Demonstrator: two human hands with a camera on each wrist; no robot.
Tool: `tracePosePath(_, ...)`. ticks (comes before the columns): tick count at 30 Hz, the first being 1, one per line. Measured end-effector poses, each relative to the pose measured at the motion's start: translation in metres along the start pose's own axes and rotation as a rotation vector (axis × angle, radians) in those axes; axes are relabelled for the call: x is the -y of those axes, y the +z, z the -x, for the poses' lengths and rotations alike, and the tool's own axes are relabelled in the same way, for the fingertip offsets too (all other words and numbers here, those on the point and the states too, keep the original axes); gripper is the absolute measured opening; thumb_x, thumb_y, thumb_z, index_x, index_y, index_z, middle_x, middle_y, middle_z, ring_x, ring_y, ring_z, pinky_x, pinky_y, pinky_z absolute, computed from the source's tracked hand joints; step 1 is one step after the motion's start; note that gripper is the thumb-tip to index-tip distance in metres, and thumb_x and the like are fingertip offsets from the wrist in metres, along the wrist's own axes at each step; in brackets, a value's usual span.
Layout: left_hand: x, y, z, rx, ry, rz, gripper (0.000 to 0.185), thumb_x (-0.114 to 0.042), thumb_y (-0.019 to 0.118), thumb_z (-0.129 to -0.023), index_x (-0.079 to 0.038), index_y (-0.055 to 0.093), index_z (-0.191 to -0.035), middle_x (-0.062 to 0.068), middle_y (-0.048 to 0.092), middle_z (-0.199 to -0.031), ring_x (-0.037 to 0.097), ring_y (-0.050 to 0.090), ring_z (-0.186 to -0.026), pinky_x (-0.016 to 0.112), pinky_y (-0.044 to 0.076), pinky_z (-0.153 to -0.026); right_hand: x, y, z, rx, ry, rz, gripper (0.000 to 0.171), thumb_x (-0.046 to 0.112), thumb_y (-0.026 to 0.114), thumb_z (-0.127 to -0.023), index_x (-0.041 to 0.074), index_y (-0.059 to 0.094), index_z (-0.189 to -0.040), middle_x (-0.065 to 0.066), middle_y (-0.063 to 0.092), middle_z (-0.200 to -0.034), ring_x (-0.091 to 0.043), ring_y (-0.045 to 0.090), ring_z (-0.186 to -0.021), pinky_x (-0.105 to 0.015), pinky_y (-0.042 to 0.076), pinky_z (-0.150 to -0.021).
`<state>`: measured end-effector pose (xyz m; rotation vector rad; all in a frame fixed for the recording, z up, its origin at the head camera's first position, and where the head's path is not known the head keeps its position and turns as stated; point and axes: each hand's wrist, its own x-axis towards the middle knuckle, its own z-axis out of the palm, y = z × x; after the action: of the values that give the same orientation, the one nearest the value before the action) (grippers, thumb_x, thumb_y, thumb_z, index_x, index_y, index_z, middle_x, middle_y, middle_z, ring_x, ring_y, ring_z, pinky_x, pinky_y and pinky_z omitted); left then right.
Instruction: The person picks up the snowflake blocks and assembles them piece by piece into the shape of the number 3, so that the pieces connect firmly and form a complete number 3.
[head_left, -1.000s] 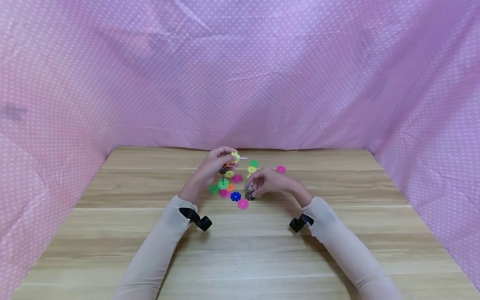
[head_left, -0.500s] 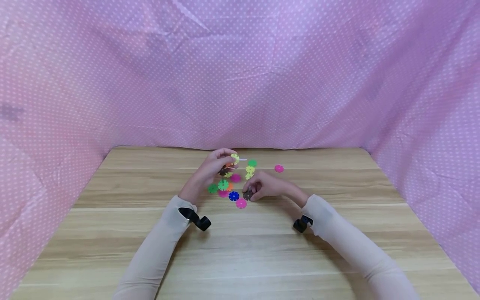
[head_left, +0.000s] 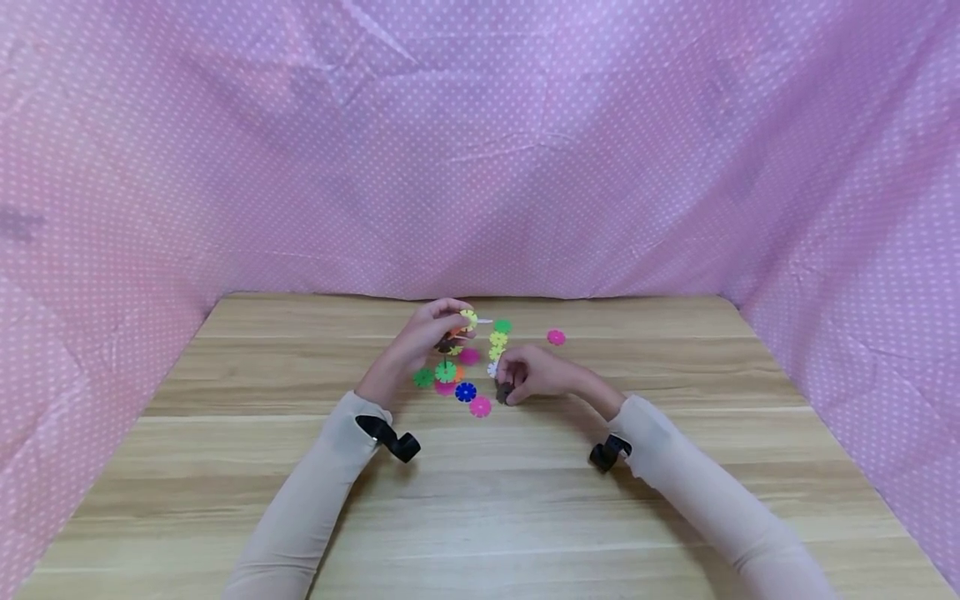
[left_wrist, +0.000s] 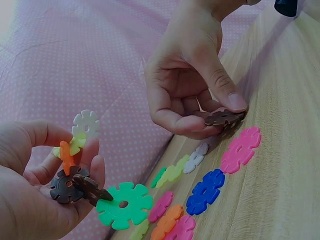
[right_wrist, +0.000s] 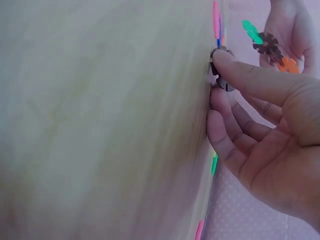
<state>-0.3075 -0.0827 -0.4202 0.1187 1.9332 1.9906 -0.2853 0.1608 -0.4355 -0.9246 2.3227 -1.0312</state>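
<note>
My left hand (head_left: 426,335) holds a chain of slotted plastic flower discs, raised above the table. In the left wrist view the chain runs from a white disc (left_wrist: 86,124) through yellow and orange (left_wrist: 66,157) to brown (left_wrist: 62,187) and a green disc (left_wrist: 125,205) at the low end. Thumb and fingers of my right hand (head_left: 536,372) pinch a loose brown disc (left_wrist: 224,118), tilted close over the tabletop. Behind that hand lies a white disc (head_left: 492,369), partly covered by the fingers in the head view.
Loose discs lie on the wooden table (head_left: 480,517) between the hands, among them blue (head_left: 466,392), pink (head_left: 480,407), green (head_left: 423,377) and yellow (head_left: 498,338). One pink disc (head_left: 556,337) lies apart at the back right. A pink dotted cloth (head_left: 480,167) hangs behind the table.
My right hand has taken the brown disc between its fingers and shifted it slightly right, tilting it. The white disc behind now shows more. My left hand stays almost still with the chain.
</note>
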Motion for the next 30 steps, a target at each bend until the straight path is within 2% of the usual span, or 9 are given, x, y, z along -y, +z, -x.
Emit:
tracePosePath(7,0.001,-0.002,0.000,0.004,-0.006,-0.012,0.030,-0.016,0.061,-0.102,-0.006,0.059,-0.130,0.001,0.070,-0.103,0.010,0.071,-0.088,0.042,0.057,-0.098,-0.002,-0.010,0.003,-0.095,0.037,-0.096,0.014,-0.006,0.074,-0.086,-0.004,0.069,-0.098,-0.015,0.069,-0.092,-0.013,0.062,-0.080,-0.023,0.056,-0.071)
tracePosePath(12,0.001,-0.001,0.000,0.009,0.001,-0.015,0.033,-0.015,0.060,-0.102,-0.004,0.058,-0.133,0.000,0.070,-0.102,0.009,0.071,-0.087,0.043,0.057,-0.099,-0.001,-0.023,0.001,-0.250,0.084,-0.143,0.020,-0.006,0.072,-0.087,-0.004,0.072,-0.107,-0.018,0.072,-0.096,-0.015,0.062,-0.074,-0.027,0.057,-0.064)
tracePosePath(16,0.001,0.000,-0.001,0.008,0.004,-0.021,0.038,-0.014,0.059,-0.102,-0.001,0.055,-0.138,-0.003,0.069,-0.098,0.011,0.070,-0.089,0.040,0.058,-0.095,0.005,-0.029,-0.005,-0.387,0.120,-0.248,0.024,-0.004,0.073,-0.088,-0.005,0.072,-0.112,-0.015,0.073,-0.092,-0.015,0.064,-0.074,-0.028,0.058,-0.066)
tracePosePath(20,0.001,0.000,-0.002,0.002,0.002,-0.019,0.039,-0.014,0.059,-0.102,0.000,0.054,-0.138,-0.002,0.069,-0.097,0.014,0.070,-0.089,0.039,0.059,-0.092,0.012,-0.029,-0.012,-0.482,0.149,-0.382,0.027,-0.002,0.073,-0.089,-0.006,0.069,-0.115,-0.010,0.074,-0.092,-0.027,0.072,-0.083,-0.045,0.062,-0.080)
tracePosePath(22,0.001,0.000,-0.002,0.001,0.002,-0.017,0.039,-0.014,0.059,-0.102,-0.001,0.055,-0.138,-0.001,0.070,-0.097,0.013,0.070,-0.086,0.037,0.059,-0.089,0.014,-0.029,-0.013,-0.510,0.150,-0.441,0.028,-0.002,0.072,-0.089,-0.008,0.068,-0.116,-0.010,0.075,-0.093,-0.036,0.074,-0.089,-0.056,0.059,-0.088)
tracePosePath(24,0.001,0.000,-0.001,0.000,0.004,-0.014,0.039,-0.014,0.059,-0.102,0.000,0.054,-0.138,-0.001,0.070,-0.096,0.012,0.070,-0.083,0.035,0.059,-0.086,0.015,-0.028,-0.014,-0.529,0.147,-0.482,0.028,-0.003,0.071,-0.090,-0.009,0.066,-0.117,-0.009,0.075,-0.093,-0.038,0.074,-0.092,-0.061,0.056,-0.092)
tracePosePath(30,0.000,0.001,0.000,0.006,0.016,-0.001,0.034,-0.012,0.059,-0.102,-0.001,0.057,-0.134,-0.003,0.068,-0.096,0.011,0.069,-0.084,0.033,0.060,-0.087,0.012,-0.026,-0.012,-0.558,0.119,-0.556,0.027,-0.004,0.069,-0.092,-0.012,0.062,-0.116,0.001,0.075,-0.087,-0.018,0.075,-0.081,-0.056,0.058,-0.092)
